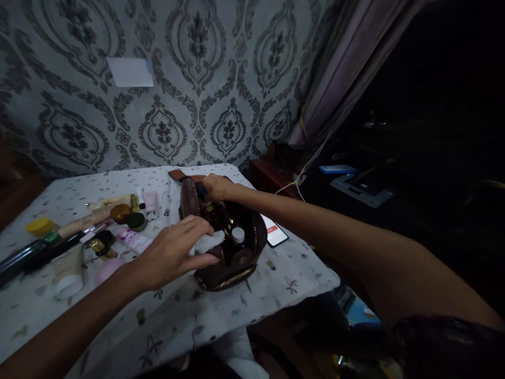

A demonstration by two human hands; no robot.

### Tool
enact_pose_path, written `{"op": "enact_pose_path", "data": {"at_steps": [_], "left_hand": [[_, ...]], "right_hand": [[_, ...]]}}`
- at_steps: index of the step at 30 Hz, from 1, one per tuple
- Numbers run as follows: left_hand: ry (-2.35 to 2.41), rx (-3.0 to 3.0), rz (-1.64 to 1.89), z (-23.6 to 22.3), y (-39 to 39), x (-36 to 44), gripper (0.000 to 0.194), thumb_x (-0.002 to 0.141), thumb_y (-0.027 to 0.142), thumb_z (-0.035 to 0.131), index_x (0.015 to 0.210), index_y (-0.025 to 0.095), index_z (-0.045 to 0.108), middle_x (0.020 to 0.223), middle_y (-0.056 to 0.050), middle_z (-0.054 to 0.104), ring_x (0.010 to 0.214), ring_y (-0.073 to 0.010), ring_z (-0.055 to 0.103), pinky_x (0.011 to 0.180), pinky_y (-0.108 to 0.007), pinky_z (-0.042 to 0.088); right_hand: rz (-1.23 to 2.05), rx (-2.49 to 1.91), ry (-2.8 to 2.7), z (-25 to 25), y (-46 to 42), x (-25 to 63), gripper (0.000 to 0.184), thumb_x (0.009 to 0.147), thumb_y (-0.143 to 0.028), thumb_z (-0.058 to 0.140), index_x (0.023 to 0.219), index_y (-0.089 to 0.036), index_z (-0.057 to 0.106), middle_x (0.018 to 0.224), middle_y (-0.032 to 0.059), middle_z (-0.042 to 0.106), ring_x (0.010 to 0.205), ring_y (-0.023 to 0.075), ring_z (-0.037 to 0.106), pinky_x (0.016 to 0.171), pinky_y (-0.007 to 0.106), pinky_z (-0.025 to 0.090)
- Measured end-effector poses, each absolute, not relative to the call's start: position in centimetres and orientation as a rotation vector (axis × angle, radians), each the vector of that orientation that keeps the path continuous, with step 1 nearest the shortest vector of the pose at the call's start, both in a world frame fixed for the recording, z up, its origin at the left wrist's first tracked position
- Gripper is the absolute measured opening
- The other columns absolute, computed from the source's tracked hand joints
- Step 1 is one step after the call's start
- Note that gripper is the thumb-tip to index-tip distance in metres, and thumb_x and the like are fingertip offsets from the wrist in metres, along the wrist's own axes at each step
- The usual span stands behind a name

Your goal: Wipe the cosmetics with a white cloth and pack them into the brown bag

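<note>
A dark brown zippered bag [258,247] stands with its top open on the table. My left hand [173,252] reaches in over its near left side, thumb and fingers around a smooth white object [210,242] whose kind I cannot make out. At the bag's far rim is my right hand [216,188], its fingers closed by a small dark piece; whether that is part of the bag or a separate item is unclear. Inside the bag, a bottle with a white cap [238,235] shows among dark and gold-coloured items. A brown strap [177,175] lies behind the bag.
Left of the bag lie several cosmetics, among them a cream tube [68,271], a pink tube [150,204], an amber-lidded jar [120,212] and a yellow lid [40,227]. A phone [278,235] with a lit screen rests right of the bag, on the patterned tablecloth [272,287].
</note>
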State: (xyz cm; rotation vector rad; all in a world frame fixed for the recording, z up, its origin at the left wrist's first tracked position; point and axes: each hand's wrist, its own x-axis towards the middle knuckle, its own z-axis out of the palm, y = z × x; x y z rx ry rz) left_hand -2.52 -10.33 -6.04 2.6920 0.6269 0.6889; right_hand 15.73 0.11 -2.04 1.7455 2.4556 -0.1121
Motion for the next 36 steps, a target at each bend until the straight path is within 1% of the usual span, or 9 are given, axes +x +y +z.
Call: {"op": "enact_pose_path", "data": {"at_steps": [4,9,13,18,21,24,31,36], "left_hand": [[0.621,2.692,0.702,-6.2,-10.2,-2.4,0.027,0.098,0.044,0.057,0.112,0.021,0.053,0.114,-0.009,0.066,0.106,-0.0242,0.063,0.083,-0.036,0.053],[0.612,2.712,0.697,-6.1,-10.1,-2.4,0.031,0.097,0.047,0.057,0.114,0.021,0.052,0.119,-0.010,0.066,0.115,-0.0251,0.062,0.086,-0.035,0.053],[0.606,2.720,0.668,-5.7,-10.2,-2.3,0.030,0.098,0.046,0.056,0.111,0.020,0.053,0.118,-0.010,0.066,0.110,-0.0241,0.063,0.084,-0.034,0.053],[0.624,2.707,0.691,-5.9,-10.1,-2.3,0.030,0.096,0.045,0.059,0.112,0.020,0.054,0.115,-0.009,0.066,0.108,-0.0240,0.063,0.084,-0.034,0.051],[0.629,2.695,0.684,-6.0,-10.1,-2.3,0.029,0.096,0.044,0.060,0.112,0.021,0.055,0.115,-0.008,0.066,0.108,-0.0241,0.063,0.085,-0.034,0.051],[0.636,2.696,0.678,-6.0,-10.2,-2.4,0.029,0.097,0.045,0.059,0.113,0.021,0.055,0.116,-0.008,0.066,0.108,-0.0239,0.063,0.085,-0.034,0.052],[0.633,2.759,0.651,-5.7,-10.1,-2.4,0.032,0.096,0.048,0.058,0.114,0.021,0.055,0.122,-0.011,0.067,0.116,-0.0257,0.064,0.088,-0.036,0.055],[0.595,2.785,0.769,-6.2,-10.1,-2.4,0.036,0.095,0.049,0.059,0.115,0.020,0.056,0.130,-0.013,0.067,0.126,-0.0263,0.062,0.097,-0.039,0.056]], "right_hand": [[-0.058,1.748,2.465,-2.2,0.0,15.7,0.043,0.079,-0.036,0.075,0.116,-0.013,0.072,0.120,0.0171,0.071,0.108,0.0295,0.070,0.083,0.028,0.054],[-0.022,1.725,2.448,-2.3,-0.1,15.4,0.043,0.082,-0.035,0.073,0.118,-0.012,0.070,0.118,0.0196,0.072,0.112,0.0319,0.069,0.088,0.032,0.054],[0.047,1.722,2.430,-2.1,-0.6,15.2,0.041,0.087,-0.036,0.069,0.118,-0.008,0.070,0.121,0.0221,0.070,0.115,0.0317,0.067,0.091,0.031,0.053],[0.052,1.727,2.420,-1.9,-1.0,15.3,0.039,0.092,-0.034,0.064,0.122,-0.010,0.068,0.124,0.0205,0.070,0.117,0.0312,0.066,0.093,0.033,0.053],[0.055,1.724,2.432,-2.0,-1.0,15.4,0.036,0.094,-0.035,0.060,0.120,-0.012,0.069,0.122,0.0194,0.071,0.116,0.0306,0.067,0.091,0.033,0.053],[0.058,1.718,2.441,-2.2,-0.8,15.5,0.036,0.094,-0.034,0.060,0.119,-0.011,0.069,0.122,0.0198,0.071,0.115,0.0307,0.067,0.090,0.032,0.053],[0.078,1.726,2.433,-2.4,-0.7,15.5,0.035,0.095,-0.031,0.058,0.119,-0.008,0.069,0.118,0.0217,0.072,0.115,0.0317,0.068,0.090,0.032,0.053],[0.093,1.710,2.444,-2.5,-0.8,15.4,0.039,0.094,-0.029,0.060,0.123,-0.004,0.065,0.126,0.0249,0.067,0.121,0.0341,0.064,0.095,0.034,0.051]]}}
